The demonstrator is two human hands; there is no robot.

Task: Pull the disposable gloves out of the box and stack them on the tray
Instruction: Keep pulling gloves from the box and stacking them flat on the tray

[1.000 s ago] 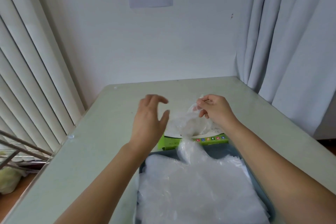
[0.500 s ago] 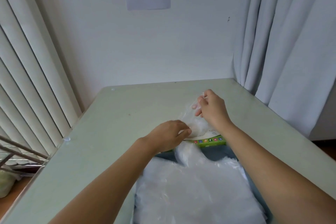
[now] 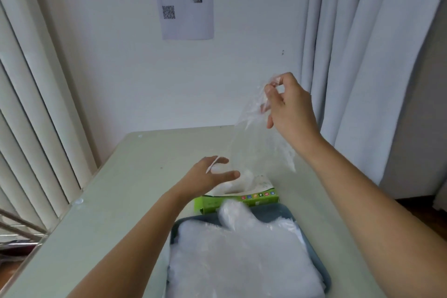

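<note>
My right hand (image 3: 287, 106) is raised above the table and pinches the top of a clear disposable glove (image 3: 254, 147), which hangs down toward the green glove box (image 3: 238, 202). My left hand (image 3: 210, 176) hovers over the left part of the box with fingers spread, at the glove's lower edge; it grips nothing that I can see. In front of the box a blue-grey tray (image 3: 273, 213) holds a thick stack of clear gloves (image 3: 242, 256). One glove of the stack sticks up against the box front.
The pale green table (image 3: 121, 201) stands in a corner. Vertical blinds (image 3: 36, 128) line the left side, and a grey curtain (image 3: 375, 68) hangs at the right. A paper sheet with a QR code (image 3: 186, 0) is on the wall. Metal bars (image 3: 19, 227) jut at the left edge.
My right hand has lifted up and to the right, drawing the glove out of the box. My left hand has let go of the box top and opened.
</note>
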